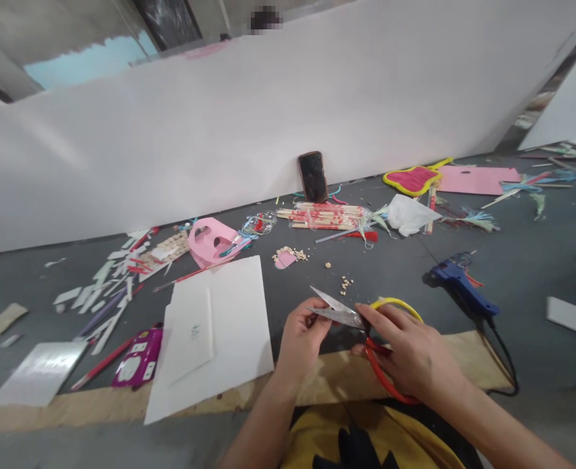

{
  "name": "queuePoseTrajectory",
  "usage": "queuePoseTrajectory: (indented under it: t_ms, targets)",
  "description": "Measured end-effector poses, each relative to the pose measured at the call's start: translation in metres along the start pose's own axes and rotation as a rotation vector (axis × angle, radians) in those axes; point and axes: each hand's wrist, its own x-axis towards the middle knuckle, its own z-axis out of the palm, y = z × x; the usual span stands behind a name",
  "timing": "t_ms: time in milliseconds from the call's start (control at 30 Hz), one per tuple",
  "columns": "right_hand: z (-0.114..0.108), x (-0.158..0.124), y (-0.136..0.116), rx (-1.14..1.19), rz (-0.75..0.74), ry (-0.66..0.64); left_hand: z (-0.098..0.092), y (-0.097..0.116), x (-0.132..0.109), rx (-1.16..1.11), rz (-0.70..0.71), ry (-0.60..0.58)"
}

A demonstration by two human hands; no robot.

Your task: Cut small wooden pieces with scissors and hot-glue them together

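My right hand (410,348) is wrapped around the red and yellow handles of a pair of scissors (339,311), whose metal blades stand apart and point left. My left hand (302,335) is pinched right at the blades, fingertips touching the lower blade; whatever small thing it holds is too small to make out. Both hands hover over the near edge of the grey table (522,273), above a strip of brown cardboard (337,378). White sheets of paper (219,332) lie just left of my left hand.
A blue glue gun (461,286) with a black cable lies to the right. Small beads (290,254), a pink cut-out (210,240), a packet of sticks (324,215), a phone (312,176) leaning on the white board, paper scraps (105,286) and a purple packet (139,358) are scattered around.
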Motion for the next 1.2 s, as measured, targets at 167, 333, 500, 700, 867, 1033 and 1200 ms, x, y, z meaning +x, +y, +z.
queuePoseTrajectory:
  t_ms: [167, 333, 500, 700, 867, 1033, 1200]
  targets:
    - [-0.003, 0.0, 0.001, -0.005, -0.016, 0.024, -0.001, -0.002, -0.001, 0.001, -0.022, 0.007]
    - [-0.003, -0.001, 0.001, -0.04, -0.051, 0.058, -0.001, -0.002, 0.0, 0.024, 0.006, -0.002]
    - [-0.002, -0.003, 0.001, -0.096, -0.065, 0.081, 0.0, -0.002, 0.0, 0.026, 0.016, 0.01]
    - [0.001, -0.004, -0.001, -0.131, -0.052, 0.086, -0.001, 0.0, -0.002, 0.121, 0.014, 0.048]
    - [0.0, 0.001, 0.009, 0.108, 0.066, 0.048, 0.0, 0.002, -0.002, 0.095, -0.024, 0.034]
    - [-0.009, 0.004, 0.017, 0.303, 0.238, 0.024, -0.001, 0.005, -0.001, -0.05, -0.055, 0.001]
    - [-0.005, 0.0, 0.009, 0.325, 0.1, -0.136, 0.0, 0.007, -0.002, -0.019, -0.044, 0.006]
